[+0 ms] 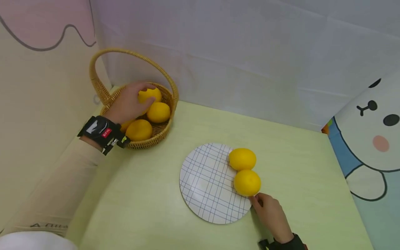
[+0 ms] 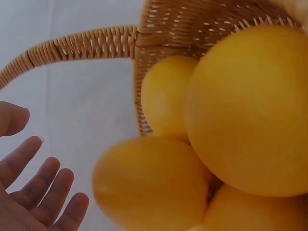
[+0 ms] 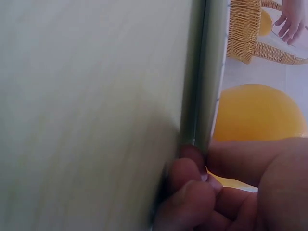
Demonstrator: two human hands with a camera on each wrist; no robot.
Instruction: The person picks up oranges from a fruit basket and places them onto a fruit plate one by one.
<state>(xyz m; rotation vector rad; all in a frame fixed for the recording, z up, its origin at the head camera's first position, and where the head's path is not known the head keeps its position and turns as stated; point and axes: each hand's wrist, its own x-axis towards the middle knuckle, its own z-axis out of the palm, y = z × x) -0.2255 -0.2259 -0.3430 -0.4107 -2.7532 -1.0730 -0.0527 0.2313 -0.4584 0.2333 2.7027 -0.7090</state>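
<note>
The left hand (image 1: 128, 104) is held over a wicker basket (image 1: 153, 141) at the far left of the table (image 1: 143, 198). Its fingers are let loose and spread apart, as is shown from the left wrist. Whether the far lemon (image 1: 152, 93) under this hand is touched cannot be told. At least four lemons are held in the basket, and some of them are partly hidden by the hand. The basket is topped by a tall curved handle (image 1: 115, 50).

A round white plate (image 1: 203, 187) with thin dark crossing lines is set near the middle of the table. Its near right edge is pinched by the right hand (image 1: 272, 213), with the thumb and bent fingers closed on the rim. Two yellow lemons (image 1: 247, 183) are placed at the plate's right side, one far and one near, and they are touching. The right hand is just beside the near one.

A black band (image 1: 103, 133) is worn on the left wrist. The table is backed by a pale cloth (image 1: 234, 69), and a cartoon face (image 1: 375, 128) is shown at the right.
</note>
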